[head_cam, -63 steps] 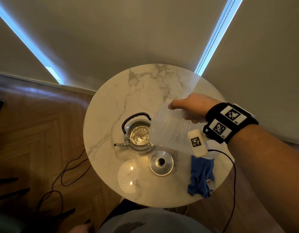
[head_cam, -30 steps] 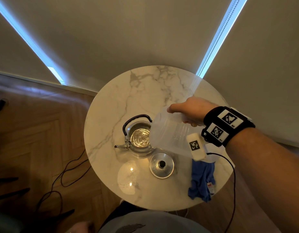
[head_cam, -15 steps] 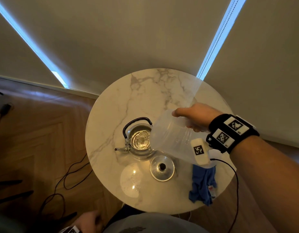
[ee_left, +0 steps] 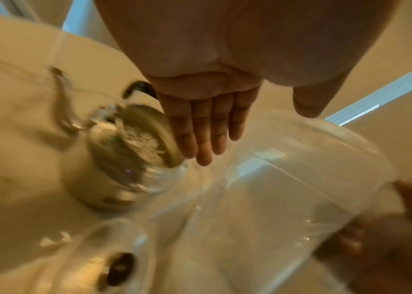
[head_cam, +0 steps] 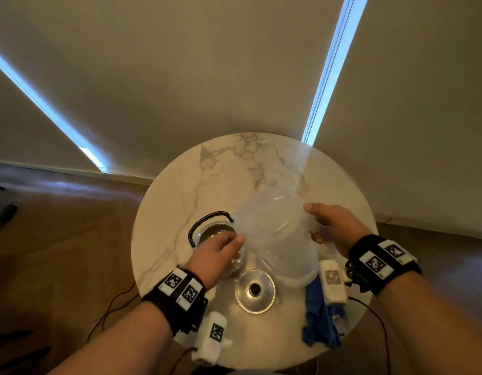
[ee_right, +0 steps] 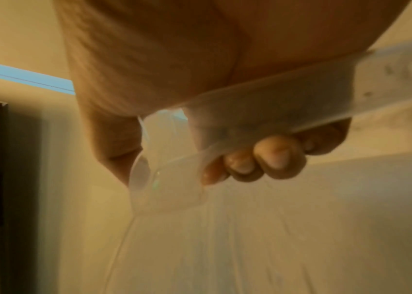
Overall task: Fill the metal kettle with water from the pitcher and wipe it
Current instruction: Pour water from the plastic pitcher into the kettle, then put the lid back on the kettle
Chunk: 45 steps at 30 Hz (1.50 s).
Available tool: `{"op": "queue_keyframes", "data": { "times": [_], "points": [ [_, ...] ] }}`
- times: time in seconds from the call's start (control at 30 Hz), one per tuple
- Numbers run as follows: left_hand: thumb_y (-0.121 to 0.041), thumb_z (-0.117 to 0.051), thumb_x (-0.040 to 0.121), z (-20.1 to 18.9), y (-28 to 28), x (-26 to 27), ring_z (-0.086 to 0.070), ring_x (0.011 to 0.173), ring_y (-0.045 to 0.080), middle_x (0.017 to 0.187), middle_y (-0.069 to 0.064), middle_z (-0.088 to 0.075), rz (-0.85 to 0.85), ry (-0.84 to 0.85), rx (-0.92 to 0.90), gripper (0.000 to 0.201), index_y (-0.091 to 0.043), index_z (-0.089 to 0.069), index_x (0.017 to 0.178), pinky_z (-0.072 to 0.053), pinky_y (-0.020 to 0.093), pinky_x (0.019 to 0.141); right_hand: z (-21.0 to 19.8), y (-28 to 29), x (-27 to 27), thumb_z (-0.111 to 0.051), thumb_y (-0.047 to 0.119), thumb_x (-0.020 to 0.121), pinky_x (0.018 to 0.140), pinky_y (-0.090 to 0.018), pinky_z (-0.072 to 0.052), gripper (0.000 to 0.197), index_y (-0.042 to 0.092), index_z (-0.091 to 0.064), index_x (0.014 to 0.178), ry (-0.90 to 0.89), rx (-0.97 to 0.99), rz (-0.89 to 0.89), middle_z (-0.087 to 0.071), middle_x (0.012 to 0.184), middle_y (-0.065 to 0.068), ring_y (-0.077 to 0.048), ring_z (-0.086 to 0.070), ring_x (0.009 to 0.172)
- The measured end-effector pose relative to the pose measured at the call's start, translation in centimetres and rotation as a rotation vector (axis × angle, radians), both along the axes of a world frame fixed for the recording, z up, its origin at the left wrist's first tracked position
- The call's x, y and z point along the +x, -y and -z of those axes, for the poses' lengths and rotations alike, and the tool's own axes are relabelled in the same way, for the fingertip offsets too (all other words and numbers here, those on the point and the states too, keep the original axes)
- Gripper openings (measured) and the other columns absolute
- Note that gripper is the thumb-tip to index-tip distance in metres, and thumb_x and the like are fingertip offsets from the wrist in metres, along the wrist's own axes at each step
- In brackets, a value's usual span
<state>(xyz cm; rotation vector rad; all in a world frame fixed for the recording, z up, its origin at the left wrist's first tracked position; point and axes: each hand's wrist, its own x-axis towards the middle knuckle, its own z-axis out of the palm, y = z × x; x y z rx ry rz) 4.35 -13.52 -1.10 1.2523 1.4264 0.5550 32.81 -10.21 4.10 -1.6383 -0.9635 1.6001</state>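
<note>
The metal kettle (head_cam: 207, 234) stands lidless on the round marble table (head_cam: 180, 190), with water inside it (ee_left: 142, 143) and its black handle up. My right hand (head_cam: 332, 228) grips the handle (ee_right: 250, 123) of the translucent plastic pitcher (head_cam: 280, 239) and holds it tilted just right of the kettle. My left hand (head_cam: 221, 250) reaches over the kettle's near rim, its fingers (ee_left: 200, 129) straight, the thumb close to the pitcher's wall (ee_left: 288, 179); whether it touches I cannot tell. The kettle lid (head_cam: 254, 290) lies knob-up in front of the pitcher.
A crumpled blue cloth (head_cam: 318, 323) lies at the table's near right edge, partly under my right wrist. Bare marble spreads at the far and left sides. Cables (head_cam: 110, 312) trail on the wood floor to the left. Blinds (head_cam: 234, 77) hang behind the table.
My left hand has risen from the bottom of the view to over the kettle beside the pitcher. The pitcher's mouth has lifted away from the kettle opening.
</note>
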Motion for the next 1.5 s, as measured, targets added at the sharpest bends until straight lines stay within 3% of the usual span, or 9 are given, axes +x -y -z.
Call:
{"op": "queue_keyframes", "data": {
  "times": [0.17, 0.37, 0.5, 0.73, 0.83, 1.0, 1.1, 1.27, 1.5],
  "points": [
    [-0.081, -0.073, 0.061, -2.1, -4.1, 5.4, -0.069, 0.109, 0.017, 0.131, -0.004, -0.065, -0.101, 0.091, -0.036, 0.097, -0.026, -0.053, 0.138, -0.057, 0.042, 0.095, 1.5, 1.1, 0.8, -0.065, 0.049, 0.082, 0.078, -0.048, -0.049, 0.042, 0.007, -0.068, 0.084, -0.082, 0.028, 0.202, -0.058, 0.08, -0.022, -0.034, -0.055, 0.072],
    [-0.038, -0.081, 0.084, -3.7, -7.9, 8.7, -0.066, 0.108, 0.018, 0.129, -0.011, -0.056, -0.016, -0.043, 0.082, 0.073, -0.025, -0.042, 0.145, -0.052, 0.037, 0.088, 2.7, 0.6, 1.2, -0.056, 0.042, 0.086, 0.096, -0.057, -0.05, 0.043, 0.004, -0.075, 0.092, 0.012, 0.021, 0.247, -0.074, 0.092, -0.024, -0.035, -0.065, 0.085],
    [-0.04, -0.084, 0.071, -2.4, -10.0, 10.1, -0.067, 0.111, 0.023, 0.148, 0.005, -0.054, 0.023, -0.101, 0.112, 0.091, -0.019, -0.034, 0.144, -0.053, 0.043, 0.1, 4.7, 0.1, 2.2, -0.055, 0.055, 0.072, 0.097, -0.059, -0.051, 0.058, 0.003, -0.075, 0.091, 0.073, 0.001, 0.231, -0.076, 0.098, -0.021, -0.043, -0.068, 0.098],
    [-0.056, -0.078, 0.063, -1.1, -10.7, 9.9, -0.066, 0.115, 0.022, 0.154, 0.001, -0.047, 0.085, -0.135, 0.136, 0.1, -0.026, -0.03, 0.145, -0.053, 0.047, 0.102, 5.7, 0.1, 2.4, -0.048, 0.058, 0.083, 0.1, -0.051, -0.051, 0.055, 0.012, -0.074, 0.097, 0.153, 0.056, 0.093, -0.075, 0.104, -0.014, -0.034, -0.067, 0.1],
    [-0.042, -0.08, 0.081, -1.0, -10.4, 9.4, -0.068, 0.112, 0.022, 0.142, -0.007, -0.05, 0.091, -0.167, 0.158, 0.085, -0.025, -0.032, 0.149, -0.053, 0.039, 0.099, 5.7, 0.1, 2.4, -0.049, 0.045, 0.099, 0.09, -0.044, -0.051, 0.041, 0.01, -0.068, 0.093, 0.401, 0.183, 0.049, -0.071, 0.098, -0.013, -0.034, -0.065, 0.097],
    [-0.037, -0.072, 0.09, -1.3, -8.2, 6.9, -0.067, 0.098, 0.007, 0.131, -0.012, -0.062, 0.189, -0.334, 0.228, 0.055, -0.026, -0.051, 0.14, -0.06, 0.042, 0.09, 4.2, 2.2, 1.3, -0.073, 0.031, 0.087, 0.081, -0.028, -0.047, 0.027, 0.019, -0.064, 0.109, 0.722, 0.594, 0.223, -0.059, 0.105, 0.003, -0.014, -0.056, 0.095],
    [-0.041, -0.067, 0.091, -0.7, -5.4, 4.2, -0.065, 0.097, 0.001, 0.113, -0.02, -0.066, 0.333, -0.49, 0.274, 0.031, -0.035, -0.061, 0.122, -0.059, 0.039, 0.091, 3.4, 3.4, -1.7, -0.069, 0.028, 0.087, 0.07, -0.023, -0.046, 0.011, 0.027, -0.062, 0.095, 0.737, 0.748, -0.044, -0.057, 0.089, 0.009, -0.01, -0.054, 0.081],
    [-0.043, -0.059, 0.093, 0.7, -0.1, 0.0, -0.061, 0.097, 0.003, 0.107, -0.017, -0.067, 0.505, -0.642, 0.294, 0.021, -0.038, -0.063, 0.113, -0.056, 0.032, 0.089, 9.3, 5.1, -7.2, -0.064, 0.04, 0.085, 0.078, -0.031, -0.049, 0.02, 0.03, -0.062, 0.103, 0.752, 0.447, -0.645, -0.058, 0.098, 0.009, -0.012, -0.056, 0.086],
    [-0.051, -0.048, 0.084, 3.8, 4.4, -7.3, -0.052, 0.109, 0.001, 0.113, -0.026, -0.055, 0.541, -0.665, 0.255, 0.035, -0.043, -0.059, 0.117, -0.05, 0.027, 0.093, 15.6, 7.2, -10.8, -0.064, 0.029, 0.089, 0.087, -0.033, -0.053, 0.029, 0.03, -0.06, 0.118, 0.848, 0.213, -0.779, -0.056, 0.12, 0.005, -0.019, -0.06, 0.099]
  ]
}}
